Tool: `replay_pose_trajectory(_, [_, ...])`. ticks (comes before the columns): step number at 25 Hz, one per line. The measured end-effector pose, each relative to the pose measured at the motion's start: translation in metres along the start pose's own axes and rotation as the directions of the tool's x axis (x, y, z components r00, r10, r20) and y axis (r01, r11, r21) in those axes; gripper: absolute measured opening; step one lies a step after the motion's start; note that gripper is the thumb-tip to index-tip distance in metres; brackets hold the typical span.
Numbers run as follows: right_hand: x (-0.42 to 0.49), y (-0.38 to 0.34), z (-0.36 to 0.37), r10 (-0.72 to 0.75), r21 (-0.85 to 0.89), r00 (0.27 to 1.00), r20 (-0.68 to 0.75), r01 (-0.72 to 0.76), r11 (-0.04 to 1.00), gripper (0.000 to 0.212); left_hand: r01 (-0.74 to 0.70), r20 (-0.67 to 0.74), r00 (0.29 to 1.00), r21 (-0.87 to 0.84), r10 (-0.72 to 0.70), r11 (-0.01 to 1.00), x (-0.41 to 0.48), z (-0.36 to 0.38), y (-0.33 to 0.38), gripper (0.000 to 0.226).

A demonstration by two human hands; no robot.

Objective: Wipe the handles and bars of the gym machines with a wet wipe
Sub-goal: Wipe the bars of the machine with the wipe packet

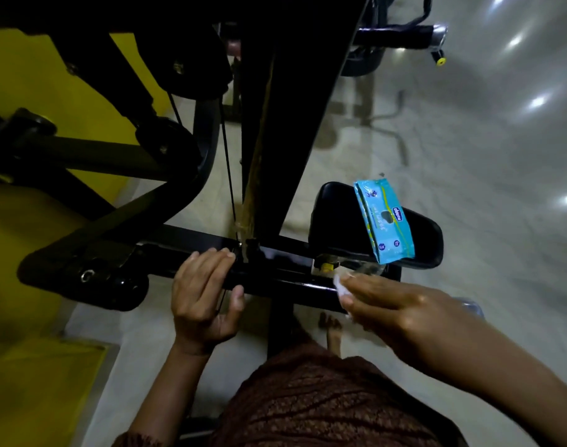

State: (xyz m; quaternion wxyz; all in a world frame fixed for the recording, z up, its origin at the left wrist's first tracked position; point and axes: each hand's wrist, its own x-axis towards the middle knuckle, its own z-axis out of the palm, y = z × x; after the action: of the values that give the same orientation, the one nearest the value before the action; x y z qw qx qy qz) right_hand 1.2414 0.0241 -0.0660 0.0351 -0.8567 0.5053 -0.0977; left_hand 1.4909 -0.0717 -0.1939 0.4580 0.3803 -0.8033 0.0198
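Your left hand (207,295) curls round the black bar (275,280) at frame centre; your right hand (395,304) pinches a white wet wipe (341,288) beside it.

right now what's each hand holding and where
Left hand grips the black bar just left of the cable; right hand pinches a bunched white wipe in its fingertips.

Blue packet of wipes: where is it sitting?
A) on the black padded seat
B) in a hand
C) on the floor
A: the blue plastic packet of wet wipes lies on the black padded seat; the left hand grips the black metal bar and the right hand pinches a white wet wipe.
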Motion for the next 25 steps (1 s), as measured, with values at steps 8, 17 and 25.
replay_pose_trajectory(8, [0.026,-0.013,0.040,-0.005,0.036,0.995,-0.100,0.009,0.999,0.043,-0.181,0.149,0.970,-0.097,0.194,0.979,0.010,0.002,0.030,0.036])
replay_pose_trajectory(17, [-0.063,0.024,-0.031,0.153,0.011,0.987,0.058,-0.154,0.988,0.049,-0.271,0.130,0.943,-0.233,0.306,0.934,0.020,0.026,0.068,0.032])
replay_pose_trajectory(25, [-0.019,0.022,0.001,0.070,0.166,0.991,0.112,-0.088,0.982,0.036,-0.217,0.072,0.969,-0.222,0.238,0.951,0.018,0.031,0.072,0.027])
